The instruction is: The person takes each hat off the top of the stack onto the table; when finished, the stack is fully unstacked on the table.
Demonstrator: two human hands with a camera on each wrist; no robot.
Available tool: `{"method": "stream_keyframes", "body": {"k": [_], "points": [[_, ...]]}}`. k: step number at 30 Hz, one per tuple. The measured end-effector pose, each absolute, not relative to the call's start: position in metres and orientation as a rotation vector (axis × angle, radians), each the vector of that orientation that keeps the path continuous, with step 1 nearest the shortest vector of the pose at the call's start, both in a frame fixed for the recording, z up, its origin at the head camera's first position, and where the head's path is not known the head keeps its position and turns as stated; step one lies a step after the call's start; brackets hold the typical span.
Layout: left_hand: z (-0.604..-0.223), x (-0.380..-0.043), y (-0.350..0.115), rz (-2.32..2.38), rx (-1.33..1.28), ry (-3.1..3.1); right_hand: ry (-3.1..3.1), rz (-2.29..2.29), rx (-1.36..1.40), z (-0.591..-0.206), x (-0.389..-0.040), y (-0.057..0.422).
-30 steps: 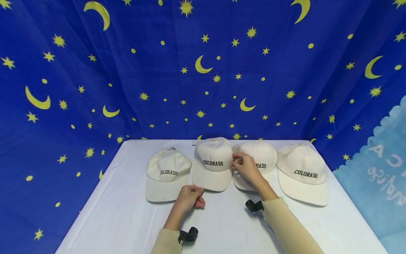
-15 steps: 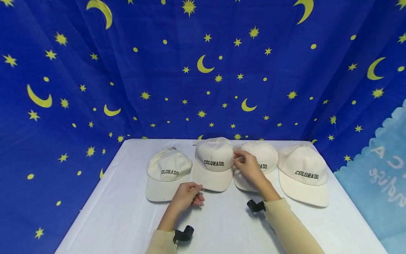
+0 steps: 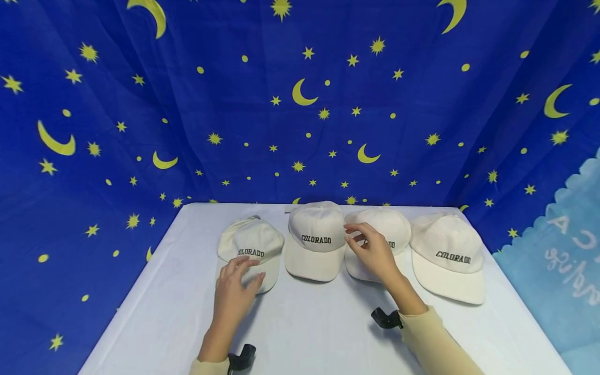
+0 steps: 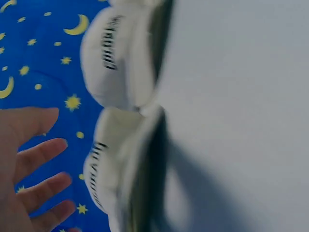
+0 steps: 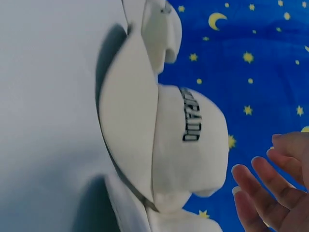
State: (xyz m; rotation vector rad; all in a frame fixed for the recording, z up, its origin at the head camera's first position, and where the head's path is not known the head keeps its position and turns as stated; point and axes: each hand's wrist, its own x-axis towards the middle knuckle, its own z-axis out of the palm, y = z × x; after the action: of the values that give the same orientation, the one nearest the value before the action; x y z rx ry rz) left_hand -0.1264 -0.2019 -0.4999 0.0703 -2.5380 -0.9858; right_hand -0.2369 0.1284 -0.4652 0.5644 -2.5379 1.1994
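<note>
Several off-white baseball caps lettered COLORADO stand in a row, brims toward me. My left hand [image 3: 234, 291], fingers spread, is over the brim of the leftmost cap [image 3: 253, 239] and hides part of it. In the left wrist view its fingers [image 4: 46, 152] show apart from the caps. My right hand [image 3: 375, 252] hovers before the third cap [image 3: 382, 221], its fingertips near the right side of the second cap [image 3: 316, 226]. The right wrist view shows its fingers [image 5: 263, 186] relaxed, holding nothing. The rightmost cap [image 3: 447, 245] has no hand near it.
The caps sit toward the back of a white-covered table [image 3: 304, 323]. Behind it hangs a blue cloth [image 3: 262, 125] with yellow moons and stars. A light-blue panel [image 3: 553, 291] with lettering hangs at the right. A black wrist mount [image 3: 244, 358] projects from the left sleeve.
My left hand has left the second cap's brim and moved left over the leftmost cap, fingers spreading. My right hand's fingers have loosened and shifted slightly right. The caps stay in place.
</note>
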Motion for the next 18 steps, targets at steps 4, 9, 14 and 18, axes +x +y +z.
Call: {"method": "stream_keyframes", "body": {"k": [4, 9, 14, 18], "points": [[-0.514, -0.121, -0.205, -0.798, 0.001, -2.708, -2.516, 1.205, 0.621, -0.468, -0.224, 0.123], [-0.527, -0.117, -0.206, -0.707, -0.068, -2.932, -2.499, 1.221, 0.743, -0.475, -0.21, 0.104], [-0.528, -0.118, -0.209, -0.704, -0.047, -2.985, -2.572, 0.984, 1.078, -0.491, -0.196, 0.063], [-0.526, -0.118, -0.21, -0.709, -0.019, -2.973, -2.644, 0.662, 1.318, -0.506, -0.188, 0.032]]}}
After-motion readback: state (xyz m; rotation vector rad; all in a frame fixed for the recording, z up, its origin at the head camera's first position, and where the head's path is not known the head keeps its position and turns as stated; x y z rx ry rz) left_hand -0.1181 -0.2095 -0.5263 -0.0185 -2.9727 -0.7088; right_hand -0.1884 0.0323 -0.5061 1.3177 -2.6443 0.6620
